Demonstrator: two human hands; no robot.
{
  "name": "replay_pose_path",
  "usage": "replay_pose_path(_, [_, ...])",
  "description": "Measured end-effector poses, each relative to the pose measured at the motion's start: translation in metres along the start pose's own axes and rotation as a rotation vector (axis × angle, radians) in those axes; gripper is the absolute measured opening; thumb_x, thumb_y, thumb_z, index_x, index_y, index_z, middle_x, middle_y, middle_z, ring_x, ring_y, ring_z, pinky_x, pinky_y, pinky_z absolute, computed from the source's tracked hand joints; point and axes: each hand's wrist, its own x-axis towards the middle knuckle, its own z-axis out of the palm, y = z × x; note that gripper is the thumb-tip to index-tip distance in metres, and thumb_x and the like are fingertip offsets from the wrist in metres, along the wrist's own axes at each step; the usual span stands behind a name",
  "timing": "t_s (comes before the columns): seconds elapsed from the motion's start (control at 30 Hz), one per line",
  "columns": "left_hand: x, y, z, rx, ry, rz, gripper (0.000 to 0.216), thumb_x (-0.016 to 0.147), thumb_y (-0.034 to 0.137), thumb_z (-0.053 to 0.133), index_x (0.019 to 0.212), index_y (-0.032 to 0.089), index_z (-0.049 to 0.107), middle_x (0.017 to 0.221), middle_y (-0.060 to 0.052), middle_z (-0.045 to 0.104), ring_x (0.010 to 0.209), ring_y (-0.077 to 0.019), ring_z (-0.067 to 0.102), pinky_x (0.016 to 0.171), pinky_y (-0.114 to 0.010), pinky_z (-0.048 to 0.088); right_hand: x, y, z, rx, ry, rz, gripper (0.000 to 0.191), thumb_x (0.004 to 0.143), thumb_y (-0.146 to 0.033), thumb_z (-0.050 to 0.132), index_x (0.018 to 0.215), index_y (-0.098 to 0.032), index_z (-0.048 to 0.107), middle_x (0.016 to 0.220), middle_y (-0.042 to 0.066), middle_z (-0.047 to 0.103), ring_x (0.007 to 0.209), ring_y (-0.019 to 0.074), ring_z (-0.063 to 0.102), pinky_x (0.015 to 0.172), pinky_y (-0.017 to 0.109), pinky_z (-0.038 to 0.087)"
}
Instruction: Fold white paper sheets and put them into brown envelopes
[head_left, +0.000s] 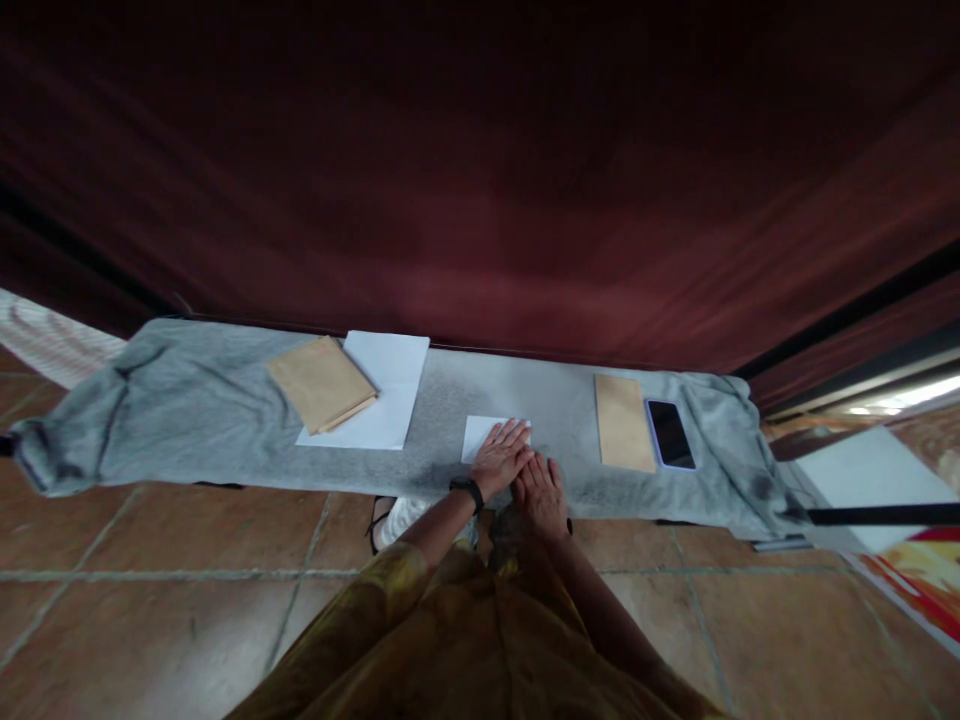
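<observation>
From the head view, I see the small paper (475, 437) lying on the grey cloth (566, 395) under the left hand (501, 458), whose fingers are stretched out flat across its right part, gripping nothing, while the rest shows bare to their left. The right hand (541, 494) lies palm-down against it, fingers extended and loosely spread near the paper's lower right edge; whether they touch the paper I can't tell. Off to the right are a brown envelope (625, 424) and a phone (671, 435).
</observation>
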Motion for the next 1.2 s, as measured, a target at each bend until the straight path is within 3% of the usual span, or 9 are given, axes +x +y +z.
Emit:
replay_pose_path(0.13, [0.004,-0.010,0.000,0.036,0.017,-0.011,0.054,0.106,0.044,0.030,0.154,0.022,0.040,0.161,-0.004,0.039,0.153,-0.0222,0.027,0.126,-0.046,0.019,0.002,-0.002,-0.001,0.012,-0.004,0.043,0.047,0.105,-0.028,0.037,0.148,-0.013,0.047,0.151,0.014,0.052,0.143,0.0270,0.042,0.120,0.049,0.026])
replay_pose_path(0.5, [-0.009,-0.046,-0.020,0.150,0.043,-0.183,0.054,0.104,0.041,0.029,0.154,0.020,0.039,0.159,-0.006,0.042,0.150,-0.0249,0.031,0.124,-0.046,0.022,0.006,-0.004,-0.005,0.014,-0.045,0.079,0.051,0.105,-0.032,0.037,0.153,-0.016,0.041,0.159,0.013,0.041,0.145,0.0261,0.039,0.120,0.048,0.024])
replay_pose_path(0.7, [0.006,-0.046,-0.042,0.185,-0.008,-0.216,0.042,0.099,0.031,0.044,0.136,0.017,0.056,0.137,-0.013,0.061,0.127,-0.0304,0.054,0.107,-0.044,0.042,0.006,-0.006,-0.005,0.032,-0.029,0.100,0.050,0.105,-0.031,0.039,0.152,-0.016,0.042,0.158,0.012,0.044,0.144,0.0262,0.040,0.121,0.048,0.022])
replay_pose_path(0.93, [0.027,-0.056,-0.054,0.105,-0.044,-0.221,0.023,0.092,0.028,0.060,0.112,0.018,0.066,0.121,-0.012,0.066,0.117,-0.0297,0.058,0.103,-0.042,0.045,0.005,-0.007,-0.005,0.056,0.012,0.103,0.049,0.104,-0.030,0.041,0.152,-0.019,0.043,0.156,0.011,0.046,0.144,0.0242,0.040,0.122,0.047,0.022])
replay_pose_path(1.2, [0.028,-0.056,-0.057,0.054,-0.048,-0.222,0.016,0.086,0.018,0.065,0.102,0.018,0.068,0.112,-0.010,0.070,0.110,-0.0260,0.063,0.102,-0.041,0.046,0.003,-0.008,-0.005,0.063,0.035,0.104,0.046,0.105,-0.029,0.039,0.148,-0.017,0.048,0.155,0.012,0.048,0.144,0.0242,0.041,0.122,0.048,0.024])
